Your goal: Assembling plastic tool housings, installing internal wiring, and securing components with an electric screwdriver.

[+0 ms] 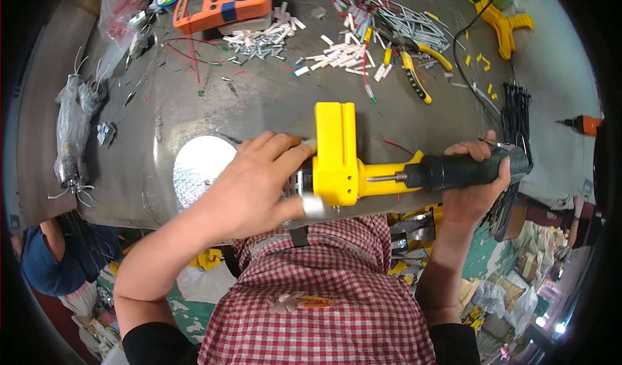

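Note:
My left hand [256, 177] is closed around the left end of a yellow plastic tool housing [335, 154], where a silver metal part [298, 183] shows between thumb and fingers. A pale wrap, blurred, covers the thumb tip. My right hand [473, 190] grips a dark electric screwdriver [447, 172], lying level with its bit [385, 178] pointing left. The bit overlaps the housing's yellow handle; whether it touches a screw I cannot tell. Beside my left hand a round silver disc [202, 167] lies on the metal table [272, 99].
An orange meter [223, 3], loose screws [259, 43], white sleeves [340, 55] and yellow-handled pliers [414, 76] lie at the back. Another yellow housing [502, 28] is at the far right, near black cables [515, 112]. A plastic-wrapped part [71, 128] sits left. Another person [61, 255] is at lower left.

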Motion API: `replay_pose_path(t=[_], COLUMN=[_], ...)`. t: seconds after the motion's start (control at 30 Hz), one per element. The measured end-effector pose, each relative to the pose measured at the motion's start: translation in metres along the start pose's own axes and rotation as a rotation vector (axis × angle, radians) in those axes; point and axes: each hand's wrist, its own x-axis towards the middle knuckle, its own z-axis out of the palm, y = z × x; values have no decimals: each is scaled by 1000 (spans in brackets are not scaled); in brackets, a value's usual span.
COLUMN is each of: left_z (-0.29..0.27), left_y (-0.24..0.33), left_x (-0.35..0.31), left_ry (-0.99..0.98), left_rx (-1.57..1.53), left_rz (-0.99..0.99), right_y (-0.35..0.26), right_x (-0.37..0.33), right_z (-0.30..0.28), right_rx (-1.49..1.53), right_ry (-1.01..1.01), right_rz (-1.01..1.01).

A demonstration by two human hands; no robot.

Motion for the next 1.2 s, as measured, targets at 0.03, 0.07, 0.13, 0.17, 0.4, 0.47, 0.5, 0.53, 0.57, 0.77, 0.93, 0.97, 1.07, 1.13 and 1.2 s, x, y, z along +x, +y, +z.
replay_pose_path(t=[0.03,0.07,0.13,0.17,0.4,0.47,0.5,0.53,0.57,0.77,0.93,0.97,1.07,1.13,1.2], left_z=[-4,-8,-13,-15,-11,-11,-11,-11,-10,-5,-2,1,2,2,2], left_y=[-2,-3,-2,-2,-4,-2,-1,-1,-1,2,-2,-5,-2,0,-1], left_x=[2,5,10,11,12,11,11,10,10,6,3,1,-1,0,-1], left_ry=[-69,-159,-226,-272,-275,-282,-280,-282,-265,-204,-184,-169,-135,-113,-123], left_rx=[-33,-65,-78,-91,-131,-143,-159,-156,-160,-113,-106,-88,-72,-74,-102], left_rz=[-3,-38,-32,-35,-50,-79,-113,-111,-113,-98,-59,-37,-17,-18,-57], right_y=[-2,-3,-1,2,-4,2,4,4,4,1,7,11,15,16,18], right_x=[-4,-7,-13,-16,-27,-29,-30,-30,-31,-41,-32,-30,-31,-33,-34], right_z=[-4,-7,-10,-9,-12,-11,-11,-12,-13,-3,-10,-16,-19,-19,-18], right_rx=[5,-1,-4,47,129,135,137,139,170,153,206,259,323,333,300], right_ry=[20,0,-7,-27,-70,-58,-54,-53,-63,-47,-73,-33,-25,-59,-56], right_rz=[-11,-4,-8,19,-9,-2,11,8,11,-35,6,12,-3,-25,-42])
